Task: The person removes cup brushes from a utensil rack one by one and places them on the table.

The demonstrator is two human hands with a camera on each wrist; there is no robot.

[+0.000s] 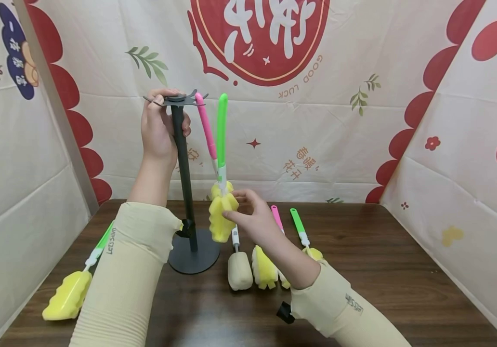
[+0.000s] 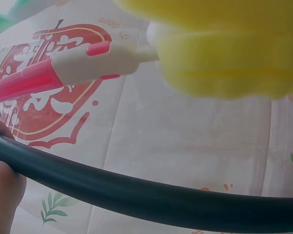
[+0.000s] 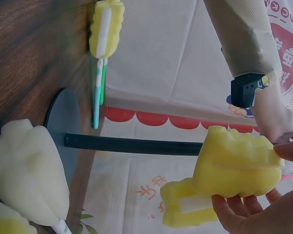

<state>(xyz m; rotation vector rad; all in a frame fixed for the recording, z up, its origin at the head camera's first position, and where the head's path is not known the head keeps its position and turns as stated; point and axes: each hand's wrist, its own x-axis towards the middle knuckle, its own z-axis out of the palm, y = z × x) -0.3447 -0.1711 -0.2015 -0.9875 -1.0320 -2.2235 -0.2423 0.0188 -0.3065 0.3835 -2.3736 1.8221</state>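
Note:
My left hand (image 1: 159, 127) grips the top of a black stand (image 1: 182, 159), its fingers around the post just under the hooked ring (image 1: 179, 100). With my right hand (image 1: 253, 212) I pinch the yellow sponge head of a green-handled sponge brush (image 1: 222, 217), its handle pointing up beside the hooks. Close behind it, a pink-handled sponge brush (image 1: 206, 125) hangs by the ring with its sponge downward. In the right wrist view, thumb and fingers lie on opposite sides of the held yellow sponge (image 3: 237, 163). The left wrist view shows the pink handle (image 2: 27, 80) near the post (image 2: 136, 187).
The stand's round base (image 1: 194, 260) rests on the brown table (image 1: 387, 289). To its right lie a cream-headed brush (image 1: 240, 271), a yellow-and-white one (image 1: 265, 267) and a green-handled brush (image 1: 298, 224). Another green-handled brush (image 1: 68, 294) lies at left. Printed cloth (image 1: 348, 144) encloses the table.

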